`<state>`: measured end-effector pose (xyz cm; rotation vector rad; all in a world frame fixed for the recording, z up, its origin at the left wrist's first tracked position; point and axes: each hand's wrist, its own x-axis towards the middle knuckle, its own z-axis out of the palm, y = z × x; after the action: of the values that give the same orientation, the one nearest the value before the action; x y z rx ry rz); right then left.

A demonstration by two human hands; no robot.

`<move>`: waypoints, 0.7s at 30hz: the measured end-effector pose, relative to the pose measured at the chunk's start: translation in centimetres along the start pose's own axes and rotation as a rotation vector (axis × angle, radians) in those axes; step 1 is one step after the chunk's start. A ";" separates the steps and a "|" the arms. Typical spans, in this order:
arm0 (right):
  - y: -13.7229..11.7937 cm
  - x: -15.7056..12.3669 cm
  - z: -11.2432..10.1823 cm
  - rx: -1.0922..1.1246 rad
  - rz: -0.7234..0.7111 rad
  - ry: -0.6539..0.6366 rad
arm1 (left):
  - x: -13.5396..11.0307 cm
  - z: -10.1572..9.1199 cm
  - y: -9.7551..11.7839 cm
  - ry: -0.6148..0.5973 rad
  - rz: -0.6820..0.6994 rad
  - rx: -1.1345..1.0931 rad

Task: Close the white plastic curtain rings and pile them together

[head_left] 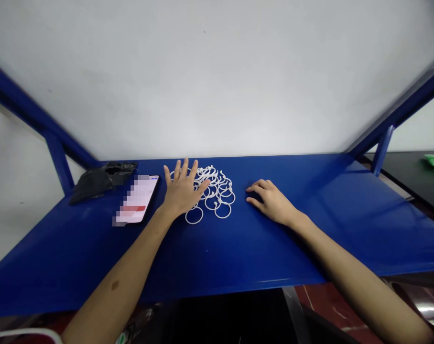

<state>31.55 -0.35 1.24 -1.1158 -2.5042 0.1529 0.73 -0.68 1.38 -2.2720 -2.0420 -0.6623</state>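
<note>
On the blue bench (220, 258), the right hand (272, 203) is down with its fingers loosely bent and not squeezed shut, at 3 o'clock from the white rings (213, 179). At 9 o'clock, a phone (142, 198) with a lit screen lies just beside the left hand (183, 193), which is wide open with spread fingers over the rings' 9 o'clock edge, but I cannot tell if it touches them. The rings make a messy heap between both hands, and farther back a black bag (93, 184) lies at 10 o'clock from the phone.
</note>
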 end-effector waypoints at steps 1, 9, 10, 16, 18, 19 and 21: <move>0.1 0.0 0.1 0.000 -0.002 0.002 | -0.3 -0.5 0.7 0.070 0.039 -0.010; 0.2 -0.1 0.1 0.003 -0.004 0.002 | -4.4 -0.6 7.3 -0.052 0.642 -0.188; 0.2 -0.1 0.1 0.007 -0.004 0.003 | -4.8 -0.1 7.6 -0.112 0.682 -0.167; 0.1 -0.1 0.0 0.023 -0.002 0.006 | -5.2 1.2 6.9 -0.190 0.702 -0.067; 0.2 -0.1 0.0 0.017 -0.003 0.004 | -4.9 1.2 6.5 -0.165 0.708 -0.037; 0.2 -0.1 0.0 0.015 -0.003 0.003 | -4.8 1.2 6.4 -0.155 0.712 -0.026; 0.3 -0.1 0.0 0.015 -0.003 0.002 | -4.6 1.3 6.3 -0.137 0.709 -0.020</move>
<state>31.80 -0.23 1.16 -1.1053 -2.4992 0.1701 6.82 -5.56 0.40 -2.8387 -1.1028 -0.4717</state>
